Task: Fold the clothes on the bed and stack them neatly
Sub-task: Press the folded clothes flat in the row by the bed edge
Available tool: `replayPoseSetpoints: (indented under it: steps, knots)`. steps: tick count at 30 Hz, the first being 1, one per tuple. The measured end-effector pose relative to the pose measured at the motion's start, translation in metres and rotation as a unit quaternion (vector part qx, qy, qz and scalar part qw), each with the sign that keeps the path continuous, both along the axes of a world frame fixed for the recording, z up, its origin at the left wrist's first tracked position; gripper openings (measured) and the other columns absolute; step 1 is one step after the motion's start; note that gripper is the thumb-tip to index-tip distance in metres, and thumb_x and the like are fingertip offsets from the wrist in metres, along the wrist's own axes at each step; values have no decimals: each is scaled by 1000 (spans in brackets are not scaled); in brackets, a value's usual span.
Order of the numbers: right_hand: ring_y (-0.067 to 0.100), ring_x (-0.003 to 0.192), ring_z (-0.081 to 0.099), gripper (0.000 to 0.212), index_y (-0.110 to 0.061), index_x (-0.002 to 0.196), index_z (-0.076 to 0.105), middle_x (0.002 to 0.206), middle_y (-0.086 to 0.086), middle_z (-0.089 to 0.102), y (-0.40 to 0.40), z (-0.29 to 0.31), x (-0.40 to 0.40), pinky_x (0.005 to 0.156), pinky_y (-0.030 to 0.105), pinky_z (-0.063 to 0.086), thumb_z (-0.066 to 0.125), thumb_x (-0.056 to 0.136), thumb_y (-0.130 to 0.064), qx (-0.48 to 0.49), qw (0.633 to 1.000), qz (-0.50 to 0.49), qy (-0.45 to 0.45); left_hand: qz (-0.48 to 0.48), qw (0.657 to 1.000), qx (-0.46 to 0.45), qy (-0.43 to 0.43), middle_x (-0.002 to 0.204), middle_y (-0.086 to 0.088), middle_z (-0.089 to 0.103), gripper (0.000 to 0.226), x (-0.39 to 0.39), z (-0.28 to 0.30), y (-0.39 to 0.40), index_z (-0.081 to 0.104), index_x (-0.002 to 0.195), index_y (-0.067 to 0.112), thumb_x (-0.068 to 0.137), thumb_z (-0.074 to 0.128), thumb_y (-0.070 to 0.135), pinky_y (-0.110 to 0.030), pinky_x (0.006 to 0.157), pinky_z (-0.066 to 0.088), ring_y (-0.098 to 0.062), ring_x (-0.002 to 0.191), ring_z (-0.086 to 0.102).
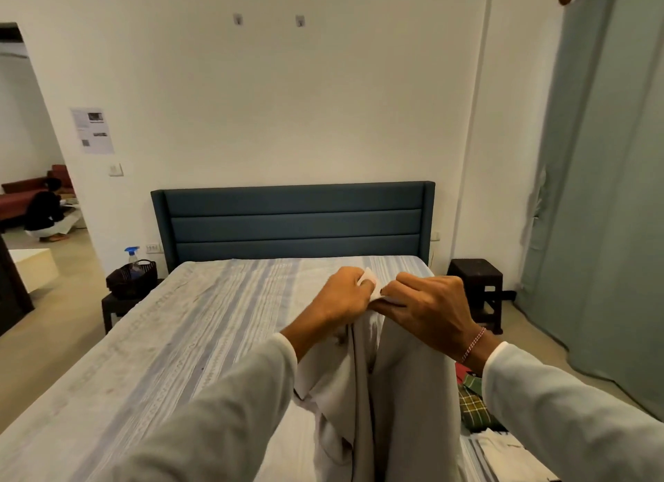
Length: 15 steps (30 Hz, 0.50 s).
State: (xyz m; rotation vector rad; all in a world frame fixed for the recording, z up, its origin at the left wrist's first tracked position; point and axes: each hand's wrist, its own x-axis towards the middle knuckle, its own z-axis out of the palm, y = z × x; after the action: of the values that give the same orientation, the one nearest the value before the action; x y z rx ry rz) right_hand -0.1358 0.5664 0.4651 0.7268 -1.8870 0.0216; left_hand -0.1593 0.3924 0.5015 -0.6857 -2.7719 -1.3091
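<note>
**Garment held up over bed, both hands gripping**

A doorway at far left shows a person (45, 212) crouched in the next room. Beside the bed (151, 337), a dark basket (132, 278) holds a spray bottle (132, 257). The blue headboard (293, 222) stands against the white wall.

The left hand (341, 296) pinches the top edge of a pale garment (388, 391). The right hand (429, 307), touching the left, is clamped on the same edge. The garment hangs down from both hands, above the striped bedsheet.

At right, a dark stool (476, 284) stands near a green curtain (603, 194). Checked clothes (474, 406) lie at the bed's lower right.
</note>
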Motion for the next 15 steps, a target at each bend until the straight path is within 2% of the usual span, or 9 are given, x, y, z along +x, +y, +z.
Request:
replayPoseSetpoints:
  steps: [3, 4, 6, 8, 9, 12, 15]
  knots:
    - [9, 58, 62, 42, -14, 84, 71, 77, -1, 69, 12, 4, 4, 53, 17, 52, 60, 91, -54, -22, 994, 45, -99, 26, 998, -1, 51, 101, 0, 55, 30, 7, -11, 1, 58, 114, 6, 109, 39, 28, -19, 77, 44, -11, 88, 52]
    - [8, 64, 62, 40, -15, 89, 70, 82, -2, 68, 18, 4, 5, 59, 16, 53, 61, 91, -54, -44, 985, 69, -153, 37, 997, 12, 64, 103, 2, 53, 29, 8, -14, 0, 57, 115, 6, 109, 39, 27, -13, 74, 41, -9, 88, 50]
    - [10, 74, 62, 40, -17, 95, 68, 90, -6, 66, 28, 6, 7, 66, 19, 57, 60, 91, -56, -103, 959, 105, -244, 54, 994, 55, 81, 91, 3, 53, 24, 8, -17, -3, 55, 96, 10, 108, 39, 23, -4, 61, 37, -8, 75, 49]
    - [13, 77, 63, 44, -18, 95, 68, 92, -7, 65, 32, 1, 9, 69, 24, 58, 56, 93, -60, -139, 951, 113, -253, 60, 988, 110, 88, 72, 2, 49, 32, 8, -20, -3, 47, 75, 17, 107, 41, 18, -5, 55, 39, -9, 63, 46]
    - [14, 77, 63, 44, -18, 94, 68, 91, -6, 65, 31, -1, 10, 69, 24, 58, 55, 94, -60, -150, 951, 118, -241, 62, 984, 137, 92, 68, 2, 47, 35, 10, -21, -3, 44, 71, 19, 106, 43, 15, -5, 54, 39, -10, 60, 46]
    - [17, 80, 66, 32, -18, 94, 69, 95, -1, 67, 24, -3, 14, 69, 23, 59, 61, 94, -49, -190, 952, 140, -196, 55, 972, 200, 114, 65, 2, 47, 35, 14, -24, -3, 43, 70, 19, 103, 49, 9, -6, 52, 40, -8, 58, 52]
    - [13, 89, 67, 14, -22, 100, 73, 101, -1, 68, 22, -2, 17, 70, 14, 55, 68, 94, -34, -205, 947, 153, -193, 23, 961, 235, 147, 68, 4, 49, 25, 18, -26, -8, 46, 74, 23, 97, 55, 19, -7, 56, 44, 2, 64, 58]
